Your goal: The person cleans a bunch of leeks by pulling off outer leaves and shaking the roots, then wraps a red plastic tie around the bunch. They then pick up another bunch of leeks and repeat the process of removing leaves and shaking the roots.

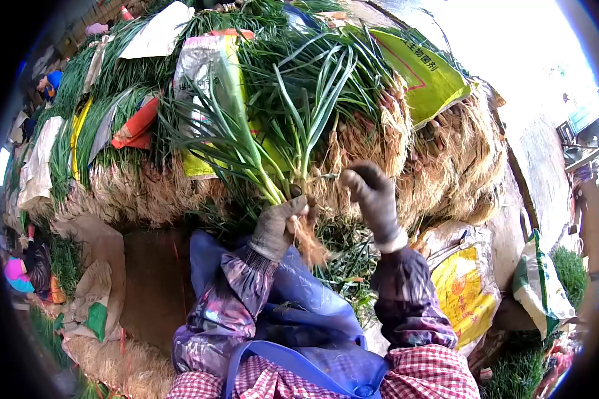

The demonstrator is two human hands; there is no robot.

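My left hand (278, 226), in a grey glove, is closed around the lower stems of a small bunch of green onions (263, 169). Their long green leaves fan upward, and the pale roots (311, 245) hang below my fingers. To the right of the bunch and apart from it, my gloved right hand (374, 199) is raised with its fingers curled in. Whatever those fingers pinch, if anything, is too small to make out. Behind both hands lies a large pile of green onions (140, 189), with dry, tan roots facing me.
Printed sacks, one a yellow-green sack (422, 76), lie over the pile. A blue apron (313, 299) covers my lap. Loose leaf trimmings (346, 259) lie between my arms. At right are a yellow sack (460, 282) and a white-green sack (542, 286). Other people sit at far left.
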